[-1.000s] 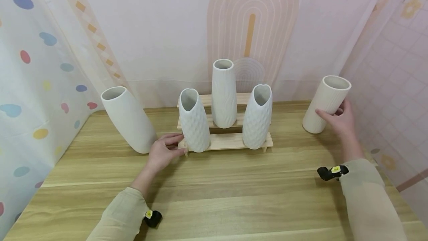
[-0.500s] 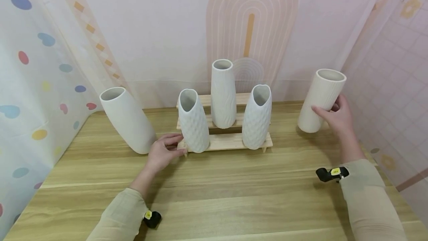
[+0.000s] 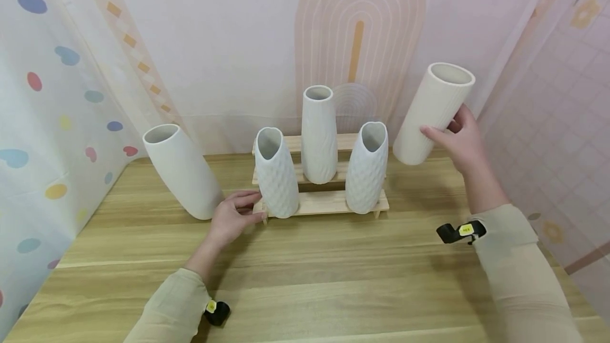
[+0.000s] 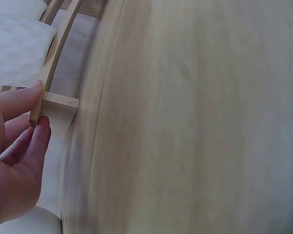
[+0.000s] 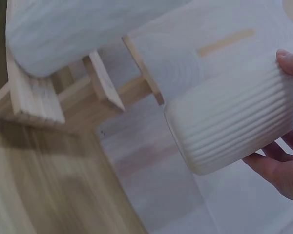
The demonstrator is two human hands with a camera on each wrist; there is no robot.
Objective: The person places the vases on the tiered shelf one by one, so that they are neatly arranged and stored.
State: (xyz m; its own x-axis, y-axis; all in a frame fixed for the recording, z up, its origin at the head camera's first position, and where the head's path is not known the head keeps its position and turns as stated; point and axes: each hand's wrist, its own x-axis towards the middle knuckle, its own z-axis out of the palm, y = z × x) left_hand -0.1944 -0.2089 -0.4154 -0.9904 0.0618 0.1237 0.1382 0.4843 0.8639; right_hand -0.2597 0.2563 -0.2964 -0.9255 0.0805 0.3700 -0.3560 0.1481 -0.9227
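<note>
A white, ribbed, cylindrical, ceramic-looking vase (image 3: 432,113), in the air beside the pale wooden tiered stand (image 3: 324,203), is gripped by the fingers of the right hand (image 3: 463,141); probably stiff and fragile, best held around its middle; the stand's end is pinched by the left hand (image 3: 232,219)

Beige sleeves (image 3: 521,279); black wrist cameras (image 3: 218,315) (both yellow-labelled).

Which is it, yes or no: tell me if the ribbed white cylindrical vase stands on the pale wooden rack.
No, the right hand holds the ribbed vase in the air, apart from the rack.
</note>
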